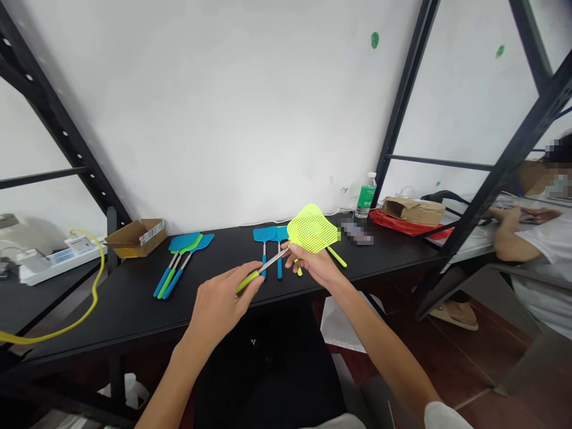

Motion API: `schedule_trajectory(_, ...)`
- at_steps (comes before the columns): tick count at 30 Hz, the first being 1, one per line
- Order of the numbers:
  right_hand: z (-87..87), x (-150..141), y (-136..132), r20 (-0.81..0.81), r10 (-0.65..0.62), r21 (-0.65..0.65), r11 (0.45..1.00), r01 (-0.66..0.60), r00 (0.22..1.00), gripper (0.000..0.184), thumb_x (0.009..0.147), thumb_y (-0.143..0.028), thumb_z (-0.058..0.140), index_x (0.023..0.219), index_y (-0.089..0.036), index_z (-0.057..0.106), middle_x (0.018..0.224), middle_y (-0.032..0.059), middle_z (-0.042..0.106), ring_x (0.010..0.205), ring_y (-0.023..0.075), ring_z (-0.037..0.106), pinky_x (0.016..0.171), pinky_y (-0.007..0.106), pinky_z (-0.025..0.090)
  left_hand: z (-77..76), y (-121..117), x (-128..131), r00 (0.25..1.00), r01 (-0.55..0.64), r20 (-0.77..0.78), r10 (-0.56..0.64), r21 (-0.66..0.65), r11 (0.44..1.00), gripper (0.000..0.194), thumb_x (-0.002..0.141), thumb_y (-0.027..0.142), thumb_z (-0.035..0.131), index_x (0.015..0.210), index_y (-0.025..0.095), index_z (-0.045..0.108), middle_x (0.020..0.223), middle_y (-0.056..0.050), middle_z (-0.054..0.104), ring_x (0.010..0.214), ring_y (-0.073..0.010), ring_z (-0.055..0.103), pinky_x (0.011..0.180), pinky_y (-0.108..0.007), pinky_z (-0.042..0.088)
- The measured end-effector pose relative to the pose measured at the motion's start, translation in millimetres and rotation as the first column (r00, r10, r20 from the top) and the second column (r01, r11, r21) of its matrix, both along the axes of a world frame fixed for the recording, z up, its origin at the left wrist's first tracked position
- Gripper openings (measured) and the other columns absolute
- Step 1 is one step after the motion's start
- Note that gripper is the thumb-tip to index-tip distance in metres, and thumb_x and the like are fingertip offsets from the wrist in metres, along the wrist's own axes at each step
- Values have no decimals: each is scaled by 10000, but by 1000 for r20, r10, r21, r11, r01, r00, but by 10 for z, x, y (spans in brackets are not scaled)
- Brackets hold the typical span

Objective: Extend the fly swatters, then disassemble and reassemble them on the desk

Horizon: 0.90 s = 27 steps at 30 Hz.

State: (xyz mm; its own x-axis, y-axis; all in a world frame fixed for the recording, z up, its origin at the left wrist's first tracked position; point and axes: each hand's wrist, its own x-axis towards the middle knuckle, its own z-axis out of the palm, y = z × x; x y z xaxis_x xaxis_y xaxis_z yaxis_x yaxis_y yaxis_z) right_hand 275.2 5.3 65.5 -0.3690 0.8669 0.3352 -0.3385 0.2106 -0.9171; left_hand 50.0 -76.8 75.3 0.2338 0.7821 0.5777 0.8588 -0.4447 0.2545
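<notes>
A yellow-green fly swatter with a perforated head and a thin metal shaft is held up between my two hands. My left hand wraps round its green handle. Near the base of the head, my right hand pinches the shaft between thumb and fingers. Behind it on the black table lie blue fly swatters and yellow-green handles, partly hidden by the held swatter and my right hand. To the left, a fanned group of blue and green fly swatters rests on the table.
An open cardboard box and a white power strip with a yellow cable are at left. At right stand a bottle, a red bag and a brown carton. Another person sits beyond the black rack post.
</notes>
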Motion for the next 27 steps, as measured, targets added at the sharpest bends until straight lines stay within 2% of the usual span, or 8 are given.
schedule_trajectory(10, -66, -132, -22, 16, -123, 127, 985, 119, 992, 241, 782, -411, 758, 803, -176, 709, 723, 40, 674, 640, 163, 651, 493, 243, 493, 45, -65, 109, 996, 4, -87, -14, -122, 992, 351, 999, 452, 372, 927, 242, 644, 719, -7, 661, 621, -164, 580, 575, -258, 312)
schedule_trajectory(15, -114, -165, 11, -21, -111, 161, 980, 113, 994, 238, 804, -433, 730, 801, -197, 697, 747, 40, 664, 708, 182, 648, 506, 253, 493, 105, -75, 121, 991, 123, 79, -104, -304, 945, 424, 999, 474, 344, 737, 219, 558, 626, 8, 581, 576, -154, 529, 581, -266, 334)
schedule_trajectory(17, -126, -173, 23, -29, -102, 163, 981, 105, 994, 244, 797, -442, 735, 806, -201, 698, 758, 39, 660, 712, 182, 643, 501, 254, 492, 82, -34, 106, 946, 268, 285, -155, -421, 866, 449, 988, 513, 344, 723, 210, 542, 598, 8, 553, 544, -145, 506, 556, -261, 353)
schedule_trajectory(19, -135, -171, 41, -39, -103, 165, 980, 108, 994, 249, 787, -444, 744, 805, -200, 698, 767, 42, 657, 715, 183, 637, 494, 255, 493, 36, 25, 91, 849, 443, 506, -151, -526, 726, 463, 971, 560, 346, 762, 200, 549, 570, 6, 533, 504, -139, 475, 509, -253, 358)
schedule_trajectory(21, -144, -153, 74, -48, -118, 159, 979, 124, 992, 251, 780, -444, 750, 809, -200, 695, 781, 46, 655, 726, 186, 636, 493, 256, 495, -7, 78, 80, 767, 556, 633, -109, -569, 606, 476, 956, 590, 348, 785, 192, 545, 543, 8, 515, 476, -135, 448, 473, -246, 350)
schedule_trajectory(22, -149, -135, 98, -50, -125, 153, 979, 131, 991, 252, 780, -444, 750, 813, -201, 694, 789, 47, 655, 734, 187, 640, 494, 254, 495, -21, 95, 73, 753, 574, 649, -105, -571, 587, 477, 953, 593, 352, 782, 191, 542, 539, 7, 515, 472, -133, 443, 470, -244, 349)
schedule_trajectory(24, -159, -77, 165, -56, -147, 129, 980, 153, 987, 258, 777, -447, 751, 821, -201, 688, 794, 44, 655, 742, 185, 655, 489, 241, 486, -25, 103, 48, 793, 530, 591, -149, -548, 647, 470, 955, 573, 367, 757, 189, 553, 573, -5, 550, 490, -131, 457, 492, -245, 357)
schedule_trajectory(27, -175, 66, 302, -97, -233, 57, 969, 239, 968, 297, 744, -465, 777, 836, -203, 670, 777, 26, 658, 708, 171, 678, 464, 211, 465, 14, 75, -38, 937, 302, 300, -177, -444, 844, 452, 964, 515, 396, 712, 197, 595, 632, -11, 611, 529, -134, 493, 536, -247, 346)
